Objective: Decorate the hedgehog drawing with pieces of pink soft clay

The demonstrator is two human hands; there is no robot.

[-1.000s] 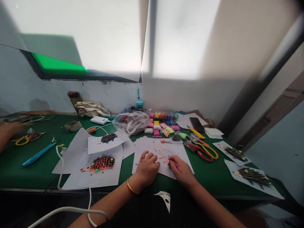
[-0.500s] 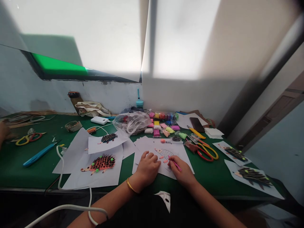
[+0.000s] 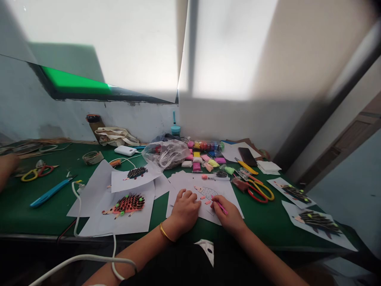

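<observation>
My right hand point(image 3: 228, 214) grips a slim pink clay tool point(image 3: 221, 206), its tip down at the hedgehog drawing point(image 3: 210, 193) on a white sheet point(image 3: 178, 181). Pieces of pink clay point(image 3: 207, 202) lie on the drawing's face and feet. On the left part of this sheet rests my left hand point(image 3: 186, 210), open with its fingers loosely bent and nothing seen in it. A lump of pink clay point(image 3: 204, 176) and a white pen point(image 3: 218, 178) lie along the sheet's top.
Behind the sheet are colourful clay packets point(image 3: 196, 159) and a plastic bag point(image 3: 166, 153). Scissors point(image 3: 262, 190) and a yellow cutter point(image 3: 247, 167) lie right. Finished hedgehog pictures point(image 3: 127, 206) are at left, near a white cable point(image 3: 77, 214). Another person's hand point(image 3: 7, 167) shows far left.
The other person's hand at the far left has moved further into view. My own hands and the pink clay tool stay almost where they were.
</observation>
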